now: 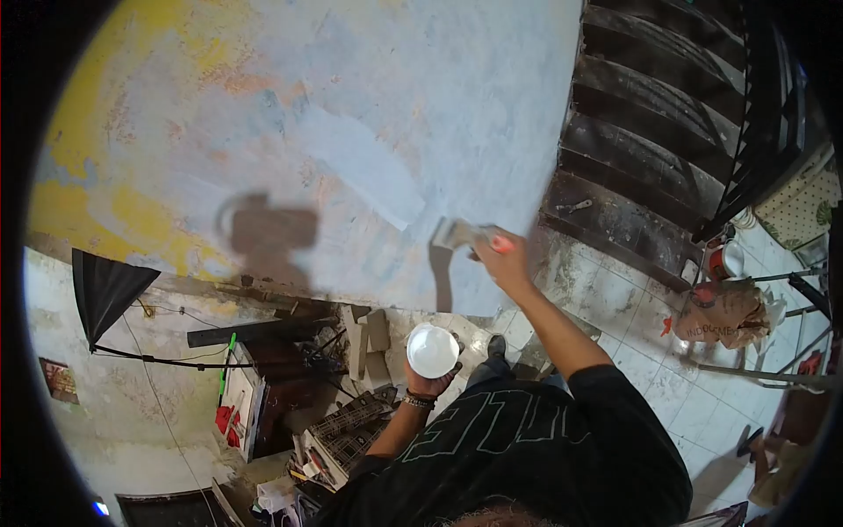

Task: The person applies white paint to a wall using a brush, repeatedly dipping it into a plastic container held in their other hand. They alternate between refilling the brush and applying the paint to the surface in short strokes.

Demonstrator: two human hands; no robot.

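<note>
My right hand (509, 265) is closed around the handle of a paintbrush (455, 234), red near the grip. Its bristles point left, at the lower part of a patchy wall (263, 97) of white, pale blue and yellow. A smooth, whiter painted patch (360, 162) lies up and left of the brush. Lower down, my left hand (428, 381) holds a white bowl (433, 351) from beneath, fingers curled round its side. The inside of the bowl looks white. A dark bracelet (420, 400) circles the left wrist.
Dark stairs (654, 132) climb at the right, with a small tool (575, 206) on one step. A brown paper sack (724, 316) and a paint bucket (727, 261) stand on the tiled floor. Stacked blocks (367, 342) and a wooden cabinet (272, 386) are at lower left.
</note>
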